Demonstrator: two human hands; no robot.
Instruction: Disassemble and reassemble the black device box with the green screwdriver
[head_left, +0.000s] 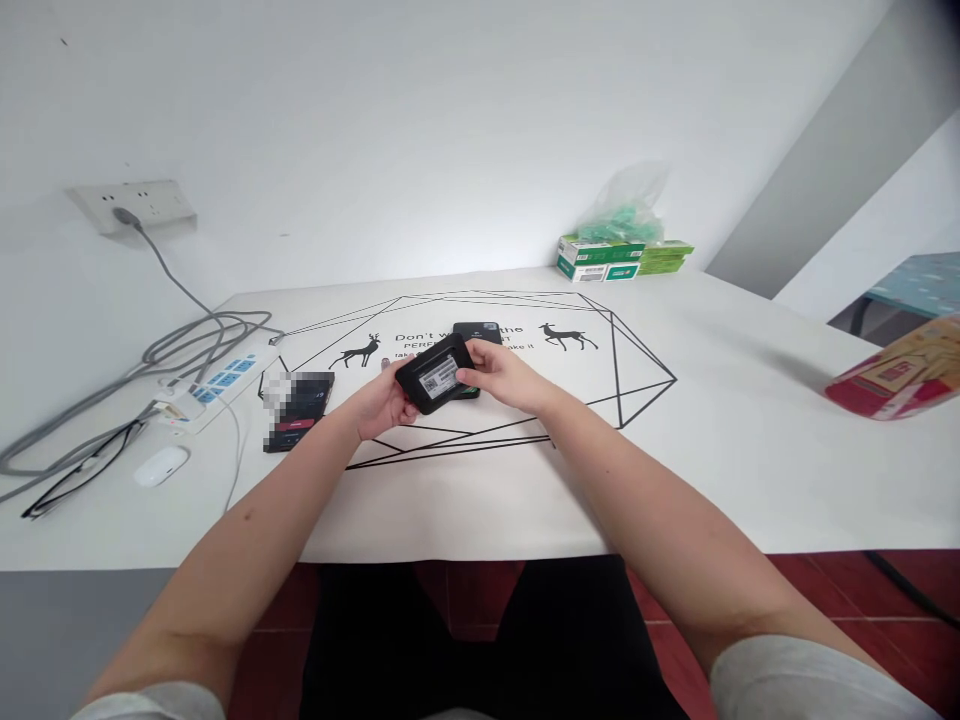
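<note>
Tilted above the white table, a small black rectangular device with rounded corners (422,394) is held between my two hands, a white printed label (441,378) on the face turned to me. My left hand (384,404) grips its left end, fingers curled under the edge. My right hand (506,374) holds the right end, with the thumb at the label. Just behind, a flat black box-like item (478,331) lies on the table, partly covered by the device and my right hand. A dark sliver with green shows below the device; its kind is hidden.
A partly pixelated phone (307,408) lies left of my hands. Farther left are a power strip (232,378), grey cables, glasses (82,468) and a white earbud case (162,466). Green-white boxes (600,258) stand against the wall; a colourful package (896,375) sits right.
</note>
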